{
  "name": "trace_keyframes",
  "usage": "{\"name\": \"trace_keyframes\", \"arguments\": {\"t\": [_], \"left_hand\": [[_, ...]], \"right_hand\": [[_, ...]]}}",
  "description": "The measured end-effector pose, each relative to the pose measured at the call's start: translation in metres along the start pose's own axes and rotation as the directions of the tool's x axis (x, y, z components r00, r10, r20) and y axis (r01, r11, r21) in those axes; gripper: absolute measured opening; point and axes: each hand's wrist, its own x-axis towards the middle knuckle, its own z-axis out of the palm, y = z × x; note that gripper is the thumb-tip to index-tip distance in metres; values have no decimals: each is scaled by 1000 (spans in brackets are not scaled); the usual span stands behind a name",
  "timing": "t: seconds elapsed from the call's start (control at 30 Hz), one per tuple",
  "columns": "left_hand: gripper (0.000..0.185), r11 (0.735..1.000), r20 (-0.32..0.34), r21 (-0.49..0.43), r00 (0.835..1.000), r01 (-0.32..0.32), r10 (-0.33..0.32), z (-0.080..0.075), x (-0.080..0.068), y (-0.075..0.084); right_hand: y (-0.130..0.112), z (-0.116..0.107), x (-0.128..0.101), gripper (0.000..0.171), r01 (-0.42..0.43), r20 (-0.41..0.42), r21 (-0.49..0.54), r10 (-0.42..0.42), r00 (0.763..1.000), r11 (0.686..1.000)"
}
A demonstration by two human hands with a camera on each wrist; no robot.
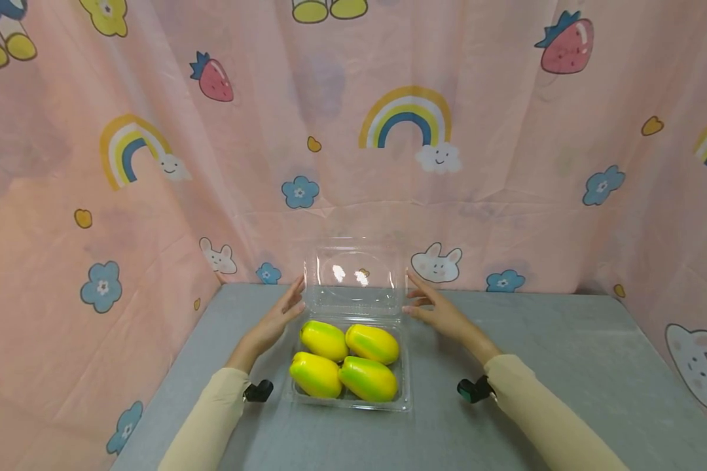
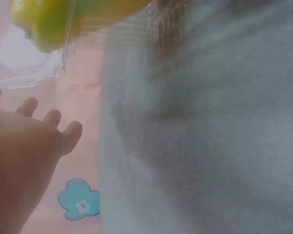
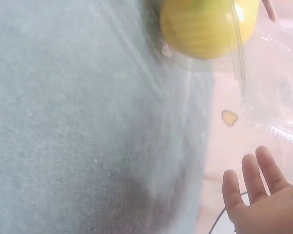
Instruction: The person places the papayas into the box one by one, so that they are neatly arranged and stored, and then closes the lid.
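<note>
A clear plastic clamshell box (image 1: 353, 406) stands on the table with its lid (image 1: 359, 261) raised at the back. Inside its base lie several plump yellow-green fruits (image 1: 368, 379), like mangoes or papayas. My left hand (image 1: 273, 320) is beside the lid's left edge, fingers extended; whether they touch it I cannot tell. On the other side, my right hand (image 1: 442, 317) has its fingers spread near the lid's right edge. In the right wrist view a small gap shows between those fingers (image 3: 253, 178) and the lid. Neither hand holds anything.
The grey table (image 1: 542, 366) extends to both sides of the box. Behind it hangs a pink curtain (image 1: 495, 216) printed with rainbows, flowers and rabbits, which also closes off the left and right. Dark wrist mounts (image 1: 259, 391) sit below the sleeves.
</note>
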Motion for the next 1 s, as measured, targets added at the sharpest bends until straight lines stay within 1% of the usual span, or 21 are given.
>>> {"name": "trace_keyframes", "arguments": {"t": [0.1, 0.23, 0.37, 0.53, 0.73, 0.83, 0.93, 1.0], "left_hand": [[67, 1000, -3, -22, 1000, -22, 22, 2, -5, 0], [68, 995, 14, -69, 997, -74, 75, 2, -13, -1], [68, 990, 27, -98, 994, -106, 109, 2, -20, 0], [67, 987, 30, -124, 994, -102, 107, 4, -30, 1], [58, 985, 28, -128, 992, -118, 123, 4, -42, -3], [55, 987, 25, -116, 993, -111, 115, 5, -51, -5], [54, 987, 35, -124, 994, -99, 104, 7, -60, -9], [56, 984, 51, -146, 993, -100, 109, 8, -64, -11]], "right_hand": [[-4, 1, -5, 83, 16, 2, 7, -16, 1000, 1000], [-7, 2, -13, 81, 22, 15, 19, -22, 1000, 1000], [-9, 2, -22, 78, 30, 26, 25, -31, 999, 999], [-10, 7, -35, 73, 61, 19, 28, -62, 998, 998], [-8, 11, -52, 61, 108, 2, 18, -108, 994, 994], [-6, 13, -63, 57, 101, 14, 1, -101, 995, 995], [-5, 17, -72, 55, 77, 35, 1, -77, 996, 997], [-4, 19, -77, 54, 67, 45, 9, -67, 997, 998]]}}
